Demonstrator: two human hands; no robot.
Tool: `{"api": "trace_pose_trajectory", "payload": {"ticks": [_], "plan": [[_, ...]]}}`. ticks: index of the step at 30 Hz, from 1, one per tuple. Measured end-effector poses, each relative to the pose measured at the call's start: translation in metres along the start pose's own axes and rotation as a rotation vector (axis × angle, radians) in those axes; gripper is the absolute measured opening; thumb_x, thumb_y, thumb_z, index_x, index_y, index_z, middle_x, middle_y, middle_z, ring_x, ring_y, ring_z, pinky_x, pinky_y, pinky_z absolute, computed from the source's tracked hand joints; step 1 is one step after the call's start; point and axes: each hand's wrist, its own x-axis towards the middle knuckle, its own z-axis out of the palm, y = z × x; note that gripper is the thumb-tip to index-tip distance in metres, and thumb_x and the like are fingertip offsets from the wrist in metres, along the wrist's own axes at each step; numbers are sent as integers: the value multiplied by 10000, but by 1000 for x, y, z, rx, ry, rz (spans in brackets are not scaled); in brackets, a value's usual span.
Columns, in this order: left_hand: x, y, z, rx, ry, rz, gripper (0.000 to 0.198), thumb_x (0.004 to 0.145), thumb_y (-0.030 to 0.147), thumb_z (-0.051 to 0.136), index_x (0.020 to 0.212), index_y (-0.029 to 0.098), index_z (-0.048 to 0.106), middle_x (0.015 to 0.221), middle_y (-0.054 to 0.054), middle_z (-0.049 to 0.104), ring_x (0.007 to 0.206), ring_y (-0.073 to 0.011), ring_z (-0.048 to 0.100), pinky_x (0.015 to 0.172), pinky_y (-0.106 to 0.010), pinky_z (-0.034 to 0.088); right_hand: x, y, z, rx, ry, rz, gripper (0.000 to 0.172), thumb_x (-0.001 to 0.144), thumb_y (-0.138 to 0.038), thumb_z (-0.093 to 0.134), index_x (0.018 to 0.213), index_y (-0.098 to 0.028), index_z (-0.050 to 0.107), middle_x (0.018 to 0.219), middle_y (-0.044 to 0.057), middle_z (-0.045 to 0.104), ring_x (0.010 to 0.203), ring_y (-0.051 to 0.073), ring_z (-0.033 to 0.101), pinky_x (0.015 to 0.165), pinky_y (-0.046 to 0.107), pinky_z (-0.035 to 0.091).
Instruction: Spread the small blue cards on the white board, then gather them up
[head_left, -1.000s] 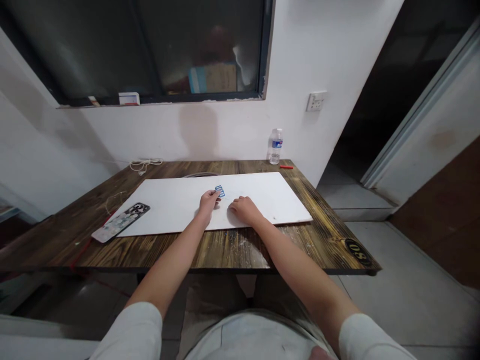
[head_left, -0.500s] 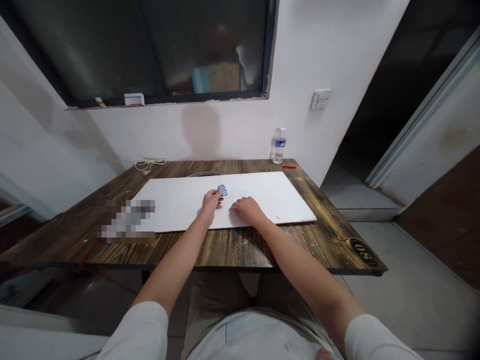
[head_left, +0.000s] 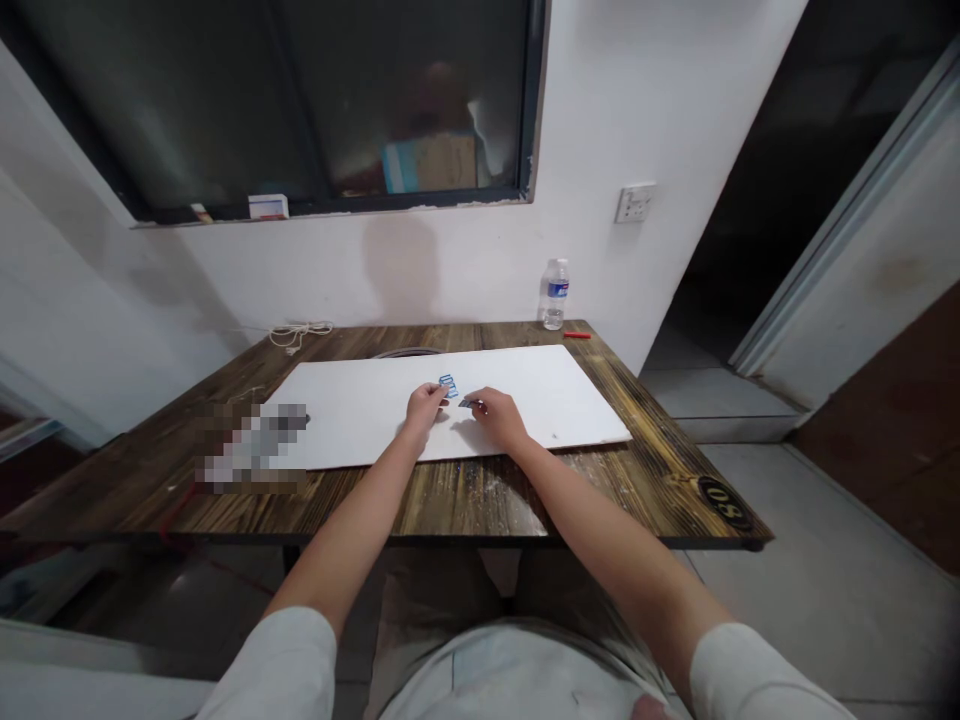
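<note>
On dark wood table [head_left: 465,510]: white board [head_left: 547,385], water bottle [head_left: 555,295] by wall [head_left: 300,280].

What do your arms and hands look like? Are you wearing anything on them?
The left hand and the right hand are bare, with no gloves, and no watch shows on either wrist. The forearms are bare too. The left sleeve and the right sleeve are short, loose and off-white.

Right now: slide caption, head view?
Left hand holding a blue wire clip, right hand pinching a small dark piece, above a white board on a wooden table.
</note>
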Motion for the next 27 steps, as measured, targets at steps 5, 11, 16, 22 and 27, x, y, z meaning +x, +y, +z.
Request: {"api": "trace_pose_trajectory", "payload": {"ticks": [5,11,16,22,27], "plan": [[-6,3,3,37,-62,55,314,591,433,767,682,184,600,646,-6,619,630,-141,591,502,-203,389,3,4,1,315,194,152,207,849,-327,571,925,-195,712,879,36,729,695,156,655,721,276,512],[-14,10,7,74,-159,105,326,568,441,787,628,188,589,594,-7,596,610,-147,573,530,-225,379,5,5,3,565,260,273,293,767,-465,648,852,-189,692,776,26,727,587,154,659,625,276,528],[-15,12,8,112,-276,159,334,578,470,788,620,194,605,604,-17,623,608,-155,573,574,-245,411,7,11,5,655,276,335,346,719,-515,679,805,-180,679,741,32,727,565,154,653,590,271,524],[-13,11,4,135,-371,234,355,603,513,787,651,193,640,622,-23,640,601,-152,561,595,-260,429,9,20,8,663,244,352,348,679,-522,719,717,-178,682,680,33,712,584,150,631,577,251,486],[-16,10,5,163,-422,217,385,586,530,805,643,194,625,636,-27,649,622,-165,572,604,-269,431,9,19,8,711,246,368,402,614,-546,764,587,-182,595,562,4,649,532,137,576,530,237,430]]}}
